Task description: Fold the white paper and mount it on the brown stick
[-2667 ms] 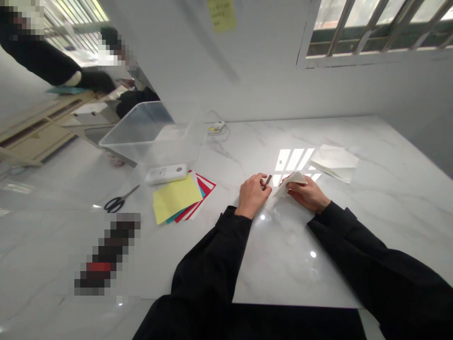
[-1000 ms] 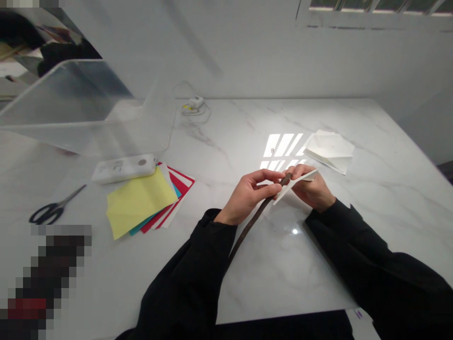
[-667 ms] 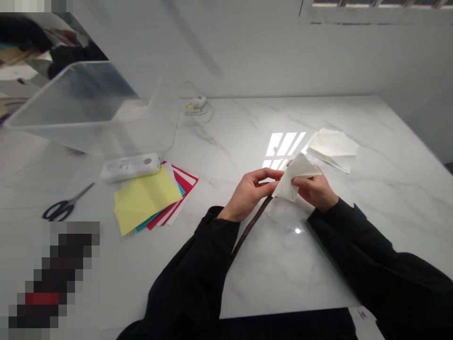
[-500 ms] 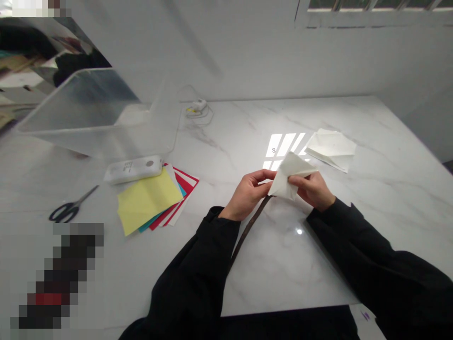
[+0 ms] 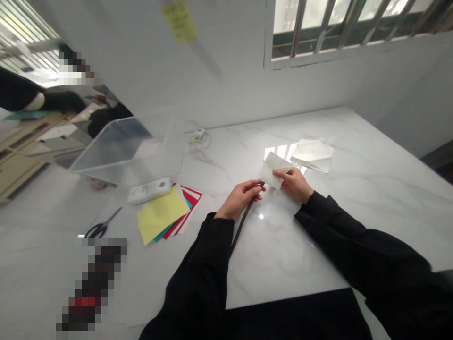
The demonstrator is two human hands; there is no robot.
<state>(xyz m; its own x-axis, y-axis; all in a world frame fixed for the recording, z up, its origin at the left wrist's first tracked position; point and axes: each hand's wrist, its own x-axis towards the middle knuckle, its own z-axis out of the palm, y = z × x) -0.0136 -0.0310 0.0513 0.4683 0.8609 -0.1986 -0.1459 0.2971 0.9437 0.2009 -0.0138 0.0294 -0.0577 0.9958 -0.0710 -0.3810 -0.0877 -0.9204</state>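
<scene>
**Your hands are working a folded paper against a dark strip**

You are holding the white paper just above the counter, in front of your body, with your right hand pinching its lower edge between thumb and fingers. Your left hand is curling closed around the strip, which is running down from the paper's corner toward your left sleeve. The step in hand looks like fitting paper and strip together at that corner, so the next move seems to call for a steady pinch that stops the fold from slipping.

Your left fingers are hiding the spot where strip meets paper, so you can't tell whether the strip is inside the fold or whether those fingers are touching the paper. The strip's lower end is disappearing at the sleeve. Off to the right, a second paper sheet is lying on the counter. To the left are a colored paper stack and scissors.
</scene>
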